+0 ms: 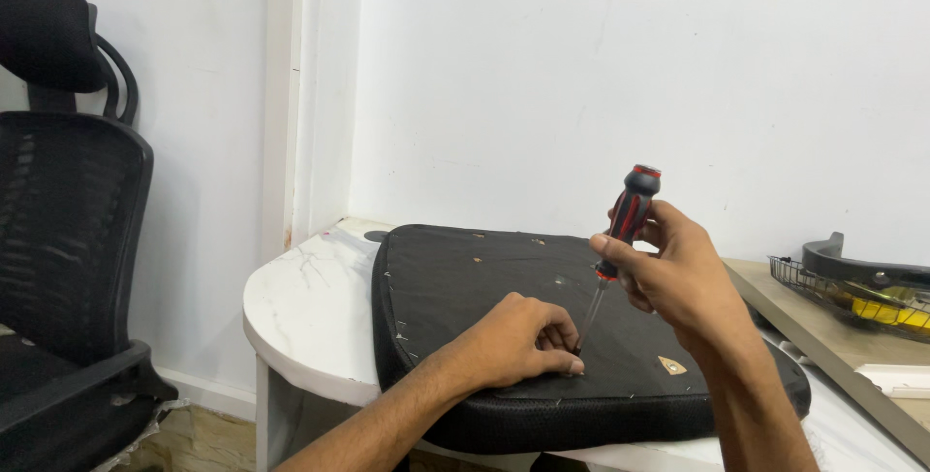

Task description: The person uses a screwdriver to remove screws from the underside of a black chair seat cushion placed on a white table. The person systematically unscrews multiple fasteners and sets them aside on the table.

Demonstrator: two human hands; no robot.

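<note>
A black seat cushion (pixel 484 336) lies upside down on a white tabletop (pixel 310 307) with a round corner. Its flat underside is covered in black cloth, and small metal staples run along the edge. A few holes show in the cloth, and a small pale sticker sits near the front right.

The right hand (pixel 673 273) is closed around a screwdriver (pixel 620 230) with a black and red handle. The tool stands almost straight up, leaning a little. Its thin metal tip comes down to the cushion near the front edge.

The left hand (pixel 523 341) rests on the cushion right beside the tip. Its fingers are curled, and the fingertips seem to pinch or press something small there, but it is too tiny to tell what.

To the right, a tan shelf top (pixel 823 327) runs beside the white one. A wire basket (pixel 852 293) sits on it, with a yellow thing inside and a curved black part on top.

To the left stands a black office chair (pixel 68 220) with a mesh back and a headrest. Behind everything is a white wall (pixel 581 65).
</note>
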